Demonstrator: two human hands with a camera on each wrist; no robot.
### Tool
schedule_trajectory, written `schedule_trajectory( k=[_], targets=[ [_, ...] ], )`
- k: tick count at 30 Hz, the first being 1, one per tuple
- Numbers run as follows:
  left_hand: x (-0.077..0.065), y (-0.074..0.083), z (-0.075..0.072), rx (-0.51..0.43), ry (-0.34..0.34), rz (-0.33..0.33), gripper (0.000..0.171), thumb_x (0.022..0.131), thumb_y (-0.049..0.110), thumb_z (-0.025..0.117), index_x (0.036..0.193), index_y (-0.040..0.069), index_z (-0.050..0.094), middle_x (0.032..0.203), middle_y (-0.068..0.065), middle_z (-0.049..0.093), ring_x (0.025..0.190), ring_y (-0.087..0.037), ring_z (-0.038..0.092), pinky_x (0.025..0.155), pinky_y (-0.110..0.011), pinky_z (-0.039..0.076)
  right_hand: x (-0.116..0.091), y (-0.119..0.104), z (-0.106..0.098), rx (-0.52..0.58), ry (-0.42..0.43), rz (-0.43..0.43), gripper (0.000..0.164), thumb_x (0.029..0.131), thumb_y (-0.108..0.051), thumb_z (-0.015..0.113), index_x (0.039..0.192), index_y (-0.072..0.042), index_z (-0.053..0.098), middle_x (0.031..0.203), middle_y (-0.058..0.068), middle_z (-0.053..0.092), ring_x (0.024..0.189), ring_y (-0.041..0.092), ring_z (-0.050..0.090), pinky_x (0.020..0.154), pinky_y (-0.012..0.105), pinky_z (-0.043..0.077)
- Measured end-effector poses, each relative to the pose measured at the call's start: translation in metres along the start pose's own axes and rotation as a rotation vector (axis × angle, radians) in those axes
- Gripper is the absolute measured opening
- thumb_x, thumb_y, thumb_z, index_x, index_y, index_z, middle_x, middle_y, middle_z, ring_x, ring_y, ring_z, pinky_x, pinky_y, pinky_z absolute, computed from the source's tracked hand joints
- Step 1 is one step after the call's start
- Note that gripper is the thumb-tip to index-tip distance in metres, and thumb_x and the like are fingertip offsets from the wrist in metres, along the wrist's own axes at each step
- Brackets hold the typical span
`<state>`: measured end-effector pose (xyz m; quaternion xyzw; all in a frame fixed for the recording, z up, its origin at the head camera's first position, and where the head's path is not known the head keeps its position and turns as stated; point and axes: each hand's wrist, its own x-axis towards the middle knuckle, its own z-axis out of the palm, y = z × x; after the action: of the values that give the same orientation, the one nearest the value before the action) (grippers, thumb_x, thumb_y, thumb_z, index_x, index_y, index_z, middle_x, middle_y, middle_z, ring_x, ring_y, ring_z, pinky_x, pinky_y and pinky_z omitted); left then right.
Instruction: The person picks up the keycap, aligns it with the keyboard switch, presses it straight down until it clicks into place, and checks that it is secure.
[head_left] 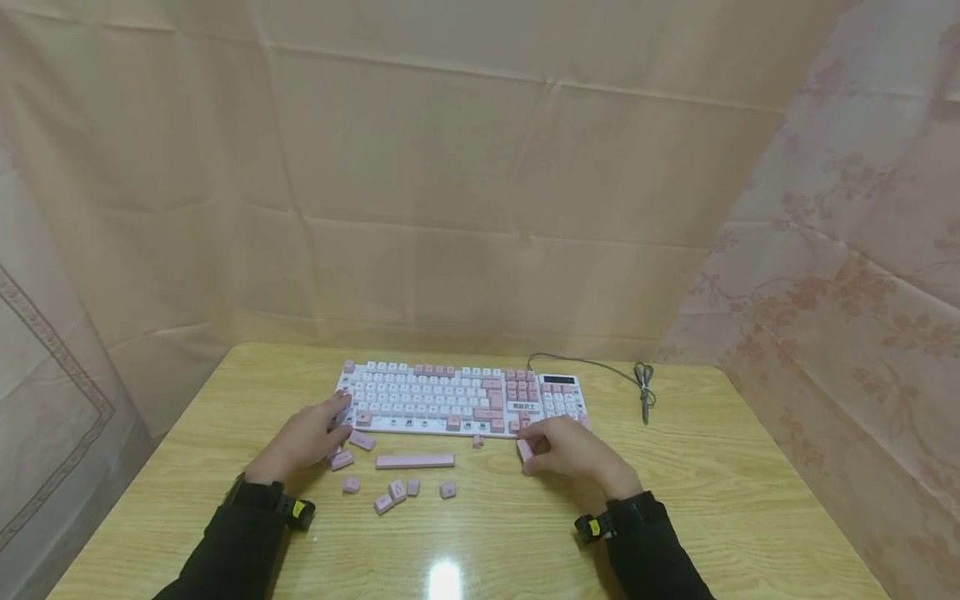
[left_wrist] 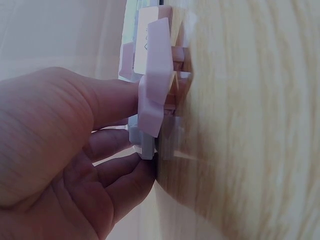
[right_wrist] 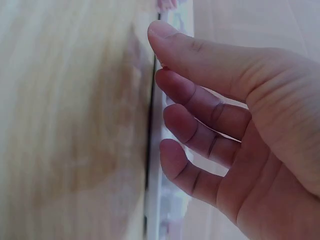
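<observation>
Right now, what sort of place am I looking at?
Perhaps an indoor, makeshift workspace: beige cloth hangs behind a wood-grain table, on which a pink-and-white keyboard lies.

keyboard (head_left: pixel 427 399): smooth plastic | loose keycaps (head_left: pixel 416 461): matt-looking plastic | tabletop (head_left: pixel 742 500): glossy wood-grain | backdrop (head_left: pixel 450 167): creased cloth

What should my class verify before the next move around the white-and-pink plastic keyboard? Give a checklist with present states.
1. White-and-pink plastic keyboard resting on the yellowish wood-grained table: ok.
2. Left hand touching the keyboard's left end: ok.
3. Small pink keycap between thumb and finger of the right hand: ok. Firmness of hold: cannot tell.
4. Long, bar-shaped pink keycap fitted on the keyboard: not ok, it lies on the table.
5. Thin grey cable clear of both hands: ok.
</observation>
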<state>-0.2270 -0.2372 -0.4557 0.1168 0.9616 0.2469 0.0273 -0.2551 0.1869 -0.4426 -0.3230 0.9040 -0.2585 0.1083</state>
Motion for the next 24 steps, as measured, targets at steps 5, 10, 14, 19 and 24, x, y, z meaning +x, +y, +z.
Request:
schedule_trajectory(
  k=[5, 10, 14, 19, 24],
  targets=[
    [0.001, -0.001, 0.001, 0.0, 0.006, 0.008, 0.055, 0.1, 0.01, 0.062, 0.146, -0.013, 0.041, 0.151, -0.035, 0.036, 0.138, -0.049, 0.038, 0.11, -0.06, 0.033, -0.006, 0.006, -0.011, 0.014, 0.067, 0.028, 0.041, 0.084, -0.013, 0.084, 0.122, -0.004, 0.072, 0.086, -0.008, 0.066, 0.078, 0.007, 0.06, 0.071, 0.026, 0.052],
    [0.001, -0.001, 0.002, -0.012, 0.0, -0.006, 0.056, 0.1, 0.011, 0.062, 0.147, -0.012, 0.041, 0.152, -0.034, 0.036, 0.14, -0.048, 0.037, 0.111, -0.06, 0.032, -0.01, 0.013, -0.019, 0.032, 0.087, 0.073, 0.039, 0.086, -0.012, 0.081, 0.123, -0.005, 0.07, 0.089, -0.006, 0.065, 0.082, 0.011, 0.06, 0.072, 0.03, 0.052],
    [0.0, -0.001, 0.002, -0.017, 0.002, 0.0, 0.055, 0.1, 0.011, 0.062, 0.147, -0.011, 0.042, 0.152, -0.033, 0.036, 0.139, -0.049, 0.037, 0.111, -0.06, 0.033, -0.013, 0.021, -0.025, 0.022, 0.127, 0.121, 0.039, 0.087, -0.013, 0.08, 0.124, -0.005, 0.069, 0.089, -0.005, 0.065, 0.081, 0.012, 0.06, 0.071, 0.031, 0.051],
    [-0.002, -0.003, 0.001, -0.008, 0.015, 0.021, 0.051, 0.099, 0.009, 0.063, 0.144, -0.01, 0.048, 0.15, -0.035, 0.038, 0.135, -0.051, 0.041, 0.107, -0.061, 0.037, -0.021, 0.038, -0.036, 0.037, 0.21, 0.178, 0.043, 0.088, -0.015, 0.08, 0.128, -0.003, 0.067, 0.093, -0.002, 0.065, 0.083, 0.014, 0.059, 0.07, 0.031, 0.05],
    [0.0, -0.002, 0.001, -0.008, 0.013, 0.022, 0.05, 0.099, 0.011, 0.063, 0.144, -0.008, 0.049, 0.15, -0.034, 0.038, 0.135, -0.05, 0.042, 0.107, -0.061, 0.038, -0.027, 0.057, -0.044, 0.066, 0.267, 0.218, 0.046, 0.089, -0.014, 0.078, 0.131, 0.0, 0.065, 0.098, 0.004, 0.066, 0.086, 0.019, 0.06, 0.068, 0.032, 0.05]
  ],
)
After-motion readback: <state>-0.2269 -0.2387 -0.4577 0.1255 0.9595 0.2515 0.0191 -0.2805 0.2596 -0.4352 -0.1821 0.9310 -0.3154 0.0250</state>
